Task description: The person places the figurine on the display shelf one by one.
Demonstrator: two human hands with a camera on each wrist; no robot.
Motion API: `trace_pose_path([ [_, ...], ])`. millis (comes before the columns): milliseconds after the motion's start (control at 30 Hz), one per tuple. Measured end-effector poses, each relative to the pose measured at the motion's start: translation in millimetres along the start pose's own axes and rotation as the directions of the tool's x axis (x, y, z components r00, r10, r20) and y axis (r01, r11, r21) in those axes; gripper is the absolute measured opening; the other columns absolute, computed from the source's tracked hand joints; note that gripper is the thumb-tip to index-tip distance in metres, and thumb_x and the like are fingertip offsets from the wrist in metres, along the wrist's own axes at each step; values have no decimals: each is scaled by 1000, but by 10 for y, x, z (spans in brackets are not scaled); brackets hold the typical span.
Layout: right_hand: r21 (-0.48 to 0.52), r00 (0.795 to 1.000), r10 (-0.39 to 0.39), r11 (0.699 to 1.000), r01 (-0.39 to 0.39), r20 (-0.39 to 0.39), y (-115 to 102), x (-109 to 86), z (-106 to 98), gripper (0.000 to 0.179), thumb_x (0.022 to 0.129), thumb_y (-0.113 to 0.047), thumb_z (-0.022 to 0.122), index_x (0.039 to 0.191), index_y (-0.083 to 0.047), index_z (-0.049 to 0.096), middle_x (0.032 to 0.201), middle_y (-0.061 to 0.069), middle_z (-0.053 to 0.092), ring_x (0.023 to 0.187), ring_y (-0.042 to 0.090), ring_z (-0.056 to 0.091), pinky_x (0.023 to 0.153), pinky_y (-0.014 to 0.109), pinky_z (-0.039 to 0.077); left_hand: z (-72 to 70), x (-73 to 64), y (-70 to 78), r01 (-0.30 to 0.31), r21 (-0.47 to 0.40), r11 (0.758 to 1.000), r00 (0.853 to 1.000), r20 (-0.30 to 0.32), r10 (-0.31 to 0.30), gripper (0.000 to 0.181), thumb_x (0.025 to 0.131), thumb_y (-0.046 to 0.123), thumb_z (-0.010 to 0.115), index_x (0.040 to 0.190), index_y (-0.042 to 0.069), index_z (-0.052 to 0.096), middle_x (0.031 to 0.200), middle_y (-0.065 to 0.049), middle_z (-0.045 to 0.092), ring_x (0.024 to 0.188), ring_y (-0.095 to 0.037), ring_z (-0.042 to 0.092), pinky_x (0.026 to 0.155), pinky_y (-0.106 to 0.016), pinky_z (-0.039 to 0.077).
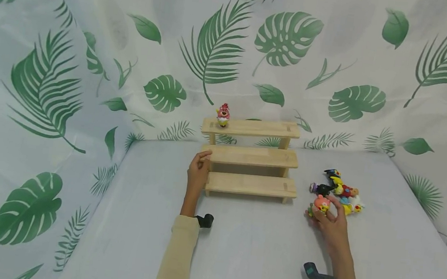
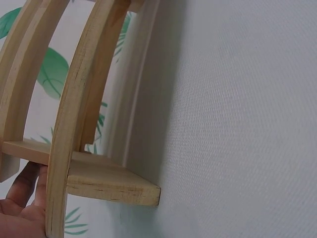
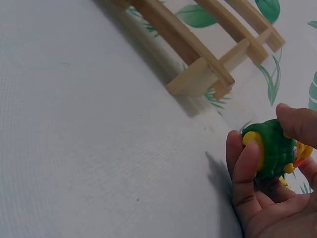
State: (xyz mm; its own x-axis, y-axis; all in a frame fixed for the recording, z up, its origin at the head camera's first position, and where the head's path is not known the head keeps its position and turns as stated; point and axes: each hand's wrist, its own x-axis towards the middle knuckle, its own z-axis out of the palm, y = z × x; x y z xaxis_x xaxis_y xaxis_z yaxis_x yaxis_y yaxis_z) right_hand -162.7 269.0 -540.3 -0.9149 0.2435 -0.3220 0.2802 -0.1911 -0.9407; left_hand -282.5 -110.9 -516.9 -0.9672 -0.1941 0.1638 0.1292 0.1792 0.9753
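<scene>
A three-step wooden display stand (image 1: 252, 156) stands against the patterned backdrop. My left hand (image 1: 199, 166) grips the left end of its middle step; in the left wrist view, fingers (image 2: 26, 186) show behind a board, and the thumb is hidden. Held between the thumb and fingers of my right hand (image 1: 333, 224) is a small toy figurine (image 3: 270, 148) with a green and yellow body; a pink top shows in the head view. The hand is just above the tabletop, beside a pile of figurines (image 1: 346, 190). One pink-red figurine (image 1: 223, 115) stands upright on the top step's left end.
Behind and beside the table hangs a white sheet (image 1: 314, 94) printed with green leaves. A pale cloth (image 1: 253, 247) covers the tabletop. The piled figurines lie to the right of the stand, several of them touching. Black wrist mounts (image 1: 317, 275) stick out from both forearms.
</scene>
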Motion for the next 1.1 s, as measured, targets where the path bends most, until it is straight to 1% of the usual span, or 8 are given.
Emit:
trace_pose_path([
  [67,0,1000,26,1000,-26,-16,-4,11,12,77,87,-33,74,148,-36,26,100,-25,63,82,-3,68,71,17,54,-5,1,8,6,-2,1000,1000,2,-6,27,101,37,53,123,27,66,82,-28,59,54,-7,44,49,-24,37],
  [167,-17,997,65,998,-66,-40,-4,-5,40,88,85,-40,73,154,-32,19,121,-14,60,83,-7,66,74,15,54,-3,-5,0,16,8,1000,1000,-2,-16,24,101,37,53,120,32,66,80,-25,59,54,-9,44,48,-24,37],
  [267,-53,995,89,994,-91,-44,-18,-38,63,96,84,-46,72,158,-24,15,127,-12,55,82,-9,65,75,13,53,-2,-7,-30,13,11,1000,1000,-4,-13,22,100,39,54,119,35,66,79,-22,58,55,-9,44,48,-24,37],
  [433,-60,999,37,998,-37,1,-18,-52,64,89,88,-43,69,155,-11,20,93,-29,63,76,-3,68,70,15,54,3,-6,-29,7,10,1000,1000,-7,-6,22,100,38,54,118,35,66,79,-24,57,55,-8,43,49,-24,36],
  [667,-52,999,24,998,-23,21,-17,-46,70,91,89,-34,72,158,-18,14,106,-24,55,83,-5,65,75,14,54,-6,-3,8,0,12,1000,1000,-3,0,24,100,40,53,120,33,65,81,-26,58,54,-8,43,48,-24,37],
  [900,-66,1000,17,998,-17,-14,-82,-55,138,89,89,-40,70,158,-25,15,140,-1,41,89,-7,59,78,13,53,-2,4,12,0,6,1000,1000,1,0,24,101,39,52,120,34,65,82,-27,58,56,-9,42,49,-24,35],
  [1000,-31,1000,-21,999,21,2,-120,-45,172,88,88,-39,70,157,-24,18,139,-1,42,87,-5,63,77,16,54,1,5,0,7,12,1000,1000,-1,-7,23,100,39,53,119,35,65,81,-25,58,57,-9,43,50,-24,36],
  [1100,19,996,-78,997,77,47,-178,-32,224,84,90,-32,69,157,-20,19,129,-9,46,86,-1,67,77,18,55,1,5,-10,1,18,1000,1000,-7,-1,23,100,39,54,119,33,66,78,-20,58,57,-8,44,50,-24,37],
])
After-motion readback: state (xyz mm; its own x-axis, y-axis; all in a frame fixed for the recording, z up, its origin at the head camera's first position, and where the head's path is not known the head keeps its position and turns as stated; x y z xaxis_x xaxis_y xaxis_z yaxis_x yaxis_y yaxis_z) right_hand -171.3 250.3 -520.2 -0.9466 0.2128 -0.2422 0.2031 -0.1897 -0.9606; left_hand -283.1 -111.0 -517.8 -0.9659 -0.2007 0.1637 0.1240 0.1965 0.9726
